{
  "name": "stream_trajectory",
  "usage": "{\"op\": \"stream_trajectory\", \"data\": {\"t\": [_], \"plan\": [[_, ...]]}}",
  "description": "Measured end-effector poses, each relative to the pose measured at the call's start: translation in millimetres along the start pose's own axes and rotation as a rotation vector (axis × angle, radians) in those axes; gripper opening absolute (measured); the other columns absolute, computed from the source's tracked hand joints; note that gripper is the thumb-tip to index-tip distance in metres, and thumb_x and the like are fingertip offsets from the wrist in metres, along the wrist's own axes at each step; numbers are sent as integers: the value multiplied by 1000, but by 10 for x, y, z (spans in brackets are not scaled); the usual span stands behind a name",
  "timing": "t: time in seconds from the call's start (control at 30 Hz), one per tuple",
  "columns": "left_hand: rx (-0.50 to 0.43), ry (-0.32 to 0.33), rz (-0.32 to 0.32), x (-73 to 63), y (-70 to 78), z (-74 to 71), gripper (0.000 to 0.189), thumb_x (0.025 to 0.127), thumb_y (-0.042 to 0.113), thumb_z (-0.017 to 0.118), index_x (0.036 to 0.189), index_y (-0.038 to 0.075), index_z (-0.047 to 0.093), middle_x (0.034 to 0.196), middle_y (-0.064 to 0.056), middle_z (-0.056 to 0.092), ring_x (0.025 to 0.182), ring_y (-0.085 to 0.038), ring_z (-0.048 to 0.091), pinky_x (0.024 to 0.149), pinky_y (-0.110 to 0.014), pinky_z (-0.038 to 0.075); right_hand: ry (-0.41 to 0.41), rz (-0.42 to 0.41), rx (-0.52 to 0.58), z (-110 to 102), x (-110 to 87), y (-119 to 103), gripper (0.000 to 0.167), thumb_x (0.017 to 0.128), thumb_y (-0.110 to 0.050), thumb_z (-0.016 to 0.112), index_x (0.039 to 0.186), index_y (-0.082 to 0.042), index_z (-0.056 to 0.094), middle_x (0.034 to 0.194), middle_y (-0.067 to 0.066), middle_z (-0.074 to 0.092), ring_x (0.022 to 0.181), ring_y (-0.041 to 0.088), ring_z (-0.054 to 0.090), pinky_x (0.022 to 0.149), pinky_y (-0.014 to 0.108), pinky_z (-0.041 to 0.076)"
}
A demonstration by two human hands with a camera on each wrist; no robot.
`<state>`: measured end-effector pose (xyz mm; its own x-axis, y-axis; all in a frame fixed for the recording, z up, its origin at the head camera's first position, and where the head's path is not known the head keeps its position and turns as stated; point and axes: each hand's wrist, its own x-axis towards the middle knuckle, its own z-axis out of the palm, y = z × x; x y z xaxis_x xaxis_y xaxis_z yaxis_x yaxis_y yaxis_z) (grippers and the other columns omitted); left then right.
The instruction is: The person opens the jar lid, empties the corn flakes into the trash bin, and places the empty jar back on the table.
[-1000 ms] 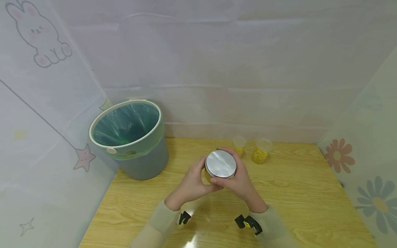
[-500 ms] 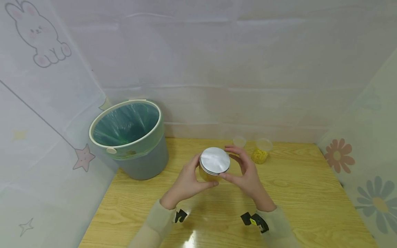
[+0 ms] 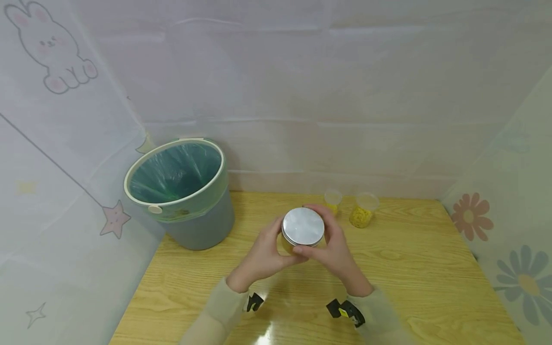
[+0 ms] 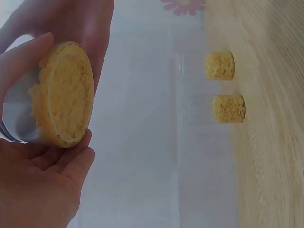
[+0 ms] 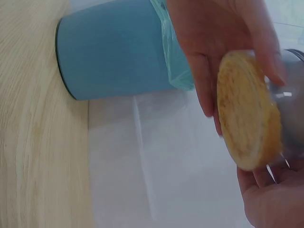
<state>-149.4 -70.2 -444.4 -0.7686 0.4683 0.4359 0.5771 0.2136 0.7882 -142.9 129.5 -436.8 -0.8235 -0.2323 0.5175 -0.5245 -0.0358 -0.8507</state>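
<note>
A jar with a silver metal lid is between both hands, lid up. In the left wrist view its round base, with yellow flaky contents, shows from below, raised off the table. My left hand grips the jar's side, its thumb across the near side. My right hand holds round the lid, thumb at the near rim and fingers at the far side. From the right wrist view, the left hand's thumb lies on the jar wall above the yellow contents.
Two small clear cups with yellow bits, a left cup and a right cup, stand at the back of the wooden table. A lined bin stands at the back left. A cloth wall rises behind.
Half a second ago the right hand's fingers were spread away from the lid and the jar sat slightly further left. Now those fingers are round the lid again; the left hand keeps its grip.
</note>
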Motion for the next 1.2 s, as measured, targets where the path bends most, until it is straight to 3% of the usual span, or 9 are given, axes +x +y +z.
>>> {"op": "stream_trajectory", "data": {"t": [0.17, 0.33, 0.57, 0.8, 1.03, 1.2], "plan": [[2, -24, -17, -6, 21, 28, 87, 79, 26, 91, 152, 22, 42, 141, 7, 53, 128, -14, 51, 106, -44, 44, 5, 63, -10, 29, -14, 2, 90, 68, 3, 91, 147, -10, 49, 141, 11, 53, 122, 29, 52, 95, 35, 48], [-3, -6, -29, -24, 16, 23, 89, 78, 25, 91, 152, 21, 41, 142, 8, 53, 129, -13, 51, 107, -43, 43, -13, 24, -13, -18, -23, 33, 92, 70, 3, 91, 149, -6, 45, 141, 14, 52, 122, 29, 52, 98, 36, 45], [-24, 21, -50, -43, -9, -26, 91, 78, 24, 92, 153, 20, 41, 142, 10, 54, 130, -13, 51, 106, -43, 43, -38, -45, -40, -173, -23, 47, 78, 74, 9, 85, 143, 4, 48, 143, 20, 49, 133, 28, 45, 106, 36, 40], [-4, -7, -38, -36, -10, -31, 88, 79, 26, 91, 152, 20, 42, 142, 8, 54, 130, -13, 52, 106, -43, 44, -92, -60, -70, -181, -7, 50, 78, 74, 10, 82, 144, 2, 49, 140, 18, 53, 128, 26, 48, 103, 36, 43], [-19, -39, -34, -24, 17, 6, 86, 80, 27, 90, 151, 21, 43, 141, 8, 54, 127, -13, 53, 104, -41, 46, -93, -9, -37, -99, 3, 44, 85, 73, 6, 87, 148, -3, 47, 139, 14, 54, 123, 28, 51, 100, 37, 44], [-4, -48, -59, -42, 5, 16, 89, 80, 28, 90, 154, 21, 40, 144, 8, 51, 130, -13, 50, 106, -42, 44, -44, -52, 51, -86, 29, -15, 86, 74, 8, 82, 150, 2, 41, 149, 18, 46, 129, 32, 48, 102, 37, 45]]}}
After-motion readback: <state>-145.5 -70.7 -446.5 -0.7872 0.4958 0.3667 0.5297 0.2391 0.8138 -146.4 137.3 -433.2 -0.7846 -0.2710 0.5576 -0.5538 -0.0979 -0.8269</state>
